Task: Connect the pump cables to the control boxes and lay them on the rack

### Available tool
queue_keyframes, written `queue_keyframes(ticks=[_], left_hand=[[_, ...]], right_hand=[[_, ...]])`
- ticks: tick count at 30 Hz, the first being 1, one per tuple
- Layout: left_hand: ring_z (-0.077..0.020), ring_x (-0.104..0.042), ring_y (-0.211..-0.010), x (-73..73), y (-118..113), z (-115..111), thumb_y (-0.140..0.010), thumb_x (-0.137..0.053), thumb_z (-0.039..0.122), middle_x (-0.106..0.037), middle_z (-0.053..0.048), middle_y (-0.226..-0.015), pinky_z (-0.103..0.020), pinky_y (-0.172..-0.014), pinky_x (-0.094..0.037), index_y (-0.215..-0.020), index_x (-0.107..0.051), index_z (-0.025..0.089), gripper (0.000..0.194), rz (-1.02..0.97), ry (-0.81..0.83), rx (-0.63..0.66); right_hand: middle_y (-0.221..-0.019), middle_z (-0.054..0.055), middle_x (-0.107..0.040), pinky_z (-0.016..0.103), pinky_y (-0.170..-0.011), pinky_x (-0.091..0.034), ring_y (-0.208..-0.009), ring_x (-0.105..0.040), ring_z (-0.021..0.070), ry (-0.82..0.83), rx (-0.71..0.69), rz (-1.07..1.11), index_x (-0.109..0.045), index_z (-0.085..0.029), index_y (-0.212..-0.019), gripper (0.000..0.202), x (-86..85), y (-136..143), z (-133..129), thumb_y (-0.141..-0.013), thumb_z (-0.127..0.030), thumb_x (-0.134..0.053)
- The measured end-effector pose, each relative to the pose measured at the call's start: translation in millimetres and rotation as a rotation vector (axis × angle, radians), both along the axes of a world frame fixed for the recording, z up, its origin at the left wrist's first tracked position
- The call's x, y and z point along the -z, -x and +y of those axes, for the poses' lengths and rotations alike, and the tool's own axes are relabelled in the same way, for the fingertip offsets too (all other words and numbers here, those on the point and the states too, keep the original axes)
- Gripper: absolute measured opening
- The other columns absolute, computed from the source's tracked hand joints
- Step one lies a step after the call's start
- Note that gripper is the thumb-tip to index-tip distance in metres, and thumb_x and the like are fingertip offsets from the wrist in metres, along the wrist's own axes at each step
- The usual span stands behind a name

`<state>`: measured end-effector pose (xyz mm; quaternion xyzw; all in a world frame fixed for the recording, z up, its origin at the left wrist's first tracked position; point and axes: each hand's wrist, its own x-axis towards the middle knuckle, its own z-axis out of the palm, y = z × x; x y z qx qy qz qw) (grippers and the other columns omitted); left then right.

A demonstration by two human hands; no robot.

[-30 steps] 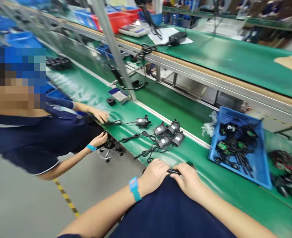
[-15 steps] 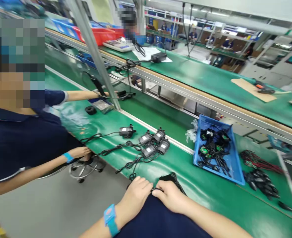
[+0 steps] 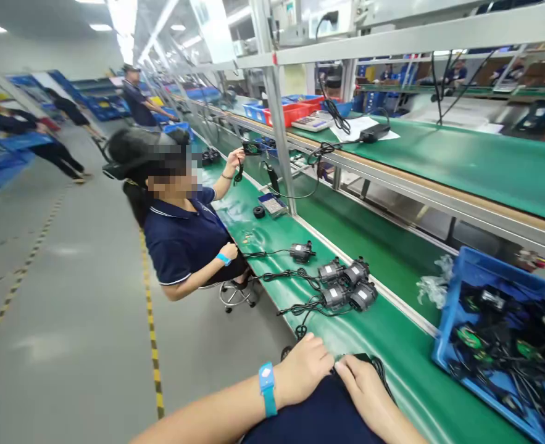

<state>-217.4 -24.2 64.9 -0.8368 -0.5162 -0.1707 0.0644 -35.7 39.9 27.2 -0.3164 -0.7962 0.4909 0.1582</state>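
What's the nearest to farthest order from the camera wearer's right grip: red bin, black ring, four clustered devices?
1. Four clustered devices: ahead of the right grip.
2. Black ring: farther along, left.
3. Red bin: farthest, upper shelf.

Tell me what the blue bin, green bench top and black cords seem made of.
Blue bin: probably smooth moulded plastic, with stiff, evenly coloured walls.
Green bench top: perhaps rubber or vinyl sheet, glossy, given its ripples and reflections.
Black cords: likely plastic or rubber covering, dark, bending in loops.
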Motion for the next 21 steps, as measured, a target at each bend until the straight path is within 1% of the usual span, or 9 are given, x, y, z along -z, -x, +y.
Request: queue_keyframes(ticks=[2, 3, 6, 8, 11, 13, 15, 18, 21], left_hand=[[-0.0157, -0.043, -0.065, 4.4, -1.2, 0.0, -0.102, -0.043, 0.023, -0.050, 0.000, -0.064, -0.033, -0.065, -0.030, -0.069, -0.047, 0.018, 0.033, 0.026, 0.030, -0.024], [-0.0156, -0.042, -0.065, 6.0, -1.7, 0.3, -0.101, -0.045, 0.023, -0.050, 0.001, -0.064, -0.033, -0.065, -0.030, -0.069, -0.047, 0.018, 0.032, 0.037, 0.036, -0.016], [-0.0152, -0.042, -0.065, 7.7, -2.0, 2.4, -0.099, -0.051, 0.022, -0.051, 0.002, -0.062, -0.034, -0.064, -0.028, -0.069, -0.048, 0.018, 0.030, 0.059, 0.017, 0.056], [-0.0151, -0.042, -0.066, 8.2, -1.5, 4.4, -0.099, -0.053, 0.021, -0.051, 0.002, -0.062, -0.034, -0.065, -0.027, -0.070, -0.048, 0.018, 0.030, 0.071, 0.008, 0.080], [-0.0154, -0.042, -0.066, 10.7, 0.6, 6.7, -0.098, -0.054, 0.021, -0.049, 0.002, -0.060, -0.034, -0.065, -0.025, -0.068, -0.048, 0.018, 0.031, 0.094, 0.018, 0.032], [-0.0151, -0.041, -0.066, 11.8, 1.9, 5.9, -0.098, -0.053, 0.020, -0.049, 0.002, -0.060, -0.034, -0.065, -0.025, -0.068, -0.048, 0.018, 0.031, 0.096, 0.026, 0.027], [-0.0149, -0.042, -0.067, 9.8, 1.5, 2.5, -0.100, -0.051, 0.020, -0.050, 0.002, -0.060, -0.034, -0.066, -0.026, -0.069, -0.049, 0.018, 0.031, 0.077, 0.022, 0.066], [-0.0151, -0.044, -0.069, 3.7, 0.8, -3.7, -0.102, -0.046, 0.021, -0.051, 0.002, -0.062, -0.033, -0.068, -0.028, -0.071, -0.049, 0.017, 0.032, -0.016, -0.003, 0.093], [-0.0157, -0.043, -0.067, 4.1, 6.4, -3.4, -0.101, -0.047, 0.017, -0.051, 0.001, -0.062, -0.034, -0.068, -0.029, -0.070, -0.048, 0.018, 0.031, -0.054, -0.010, 0.079]], right_hand=[[-0.070, 0.001, -0.057, 0.030, -0.063, -0.043, -0.064, -0.054, 0.0184, -0.059, 0.017, 0.044, -0.052, -0.022, -0.080, 0.041, 5.3, -3.6, -0.6, -0.095, -0.060, -0.049], [-0.070, 0.001, -0.058, 0.030, -0.062, -0.043, -0.064, -0.054, 0.0187, -0.065, 0.012, 0.059, -0.052, -0.022, -0.080, 0.041, 8.1, -5.3, -1.3, -0.095, -0.060, -0.049], [-0.061, 0.002, -0.054, 0.031, -0.058, -0.041, -0.057, -0.052, 0.0183, -0.014, -0.045, 0.061, -0.046, -0.022, -0.066, 0.052, 14.4, -9.3, -3.2, -0.101, -0.058, -0.032], [-0.062, 0.002, -0.056, 0.031, -0.058, -0.041, -0.058, -0.052, 0.0184, 0.026, -0.081, 0.048, -0.048, -0.022, -0.066, 0.053, 16.1, -10.7, -3.6, -0.102, -0.057, -0.029], [-0.073, 0.003, -0.060, 0.031, -0.064, -0.043, -0.067, -0.055, 0.0193, 0.023, -0.045, 0.044, -0.054, -0.022, -0.080, 0.041, 18.0, -10.2, -2.4, -0.095, -0.060, -0.049], [-0.074, 0.002, -0.058, 0.031, -0.065, -0.042, -0.067, -0.053, 0.0188, 0.020, 0.003, 0.046, -0.052, -0.022, -0.080, 0.042, 18.1, -8.2, -1.4, -0.090, -0.062, -0.054], [-0.066, 0.000, -0.051, 0.030, -0.061, -0.038, -0.062, -0.046, 0.0169, 0.094, -0.013, 0.005, -0.047, -0.022, -0.072, 0.048, 13.6, -7.0, -1.0, -0.093, -0.065, -0.047], [-0.059, -0.002, -0.045, 0.028, -0.057, -0.032, -0.057, -0.040, 0.0144, 0.232, -0.160, -0.066, -0.045, -0.021, -0.069, 0.053, -2.6, -6.8, -1.3, -0.098, -0.064, -0.034], [-0.064, 0.000, -0.049, 0.028, -0.061, -0.032, -0.062, -0.042, 0.0140, 0.175, -0.212, -0.095, -0.046, -0.020, -0.069, 0.051, -13.5, -2.3, -2.3, -0.100, -0.059, -0.034]])
